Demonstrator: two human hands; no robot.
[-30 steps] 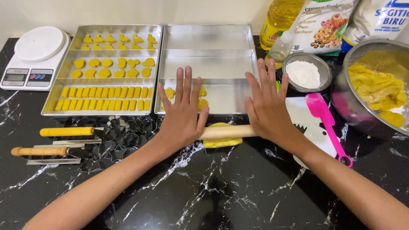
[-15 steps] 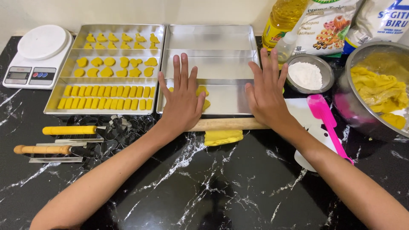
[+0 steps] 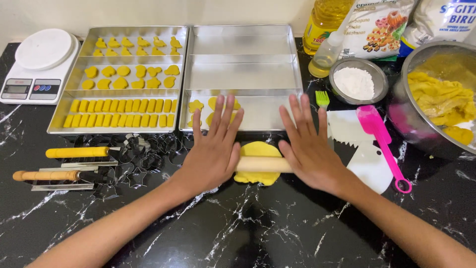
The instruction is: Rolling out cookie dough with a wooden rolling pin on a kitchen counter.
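A wooden rolling pin lies across a flat yellow piece of dough on the black marble counter. My left hand presses flat on the pin's left end, fingers spread. My right hand presses flat on its right end, fingers spread as well. Both palms rest on top of the pin rather than gripping it. Just beyond my fingertips sits a metal tray holding a few yellow cut shapes.
A left tray holds several rows of yellow shapes. Metal cookie cutters and two wooden-handled tools lie at left, a white scale behind. At right: flour bowl, pink spatula, white scraper, dough bowl, oil bottle.
Both hands have rolled the pin toward me over the dough, after pushing it away toward the tray half a second ago. The dough now shows beyond the pin.
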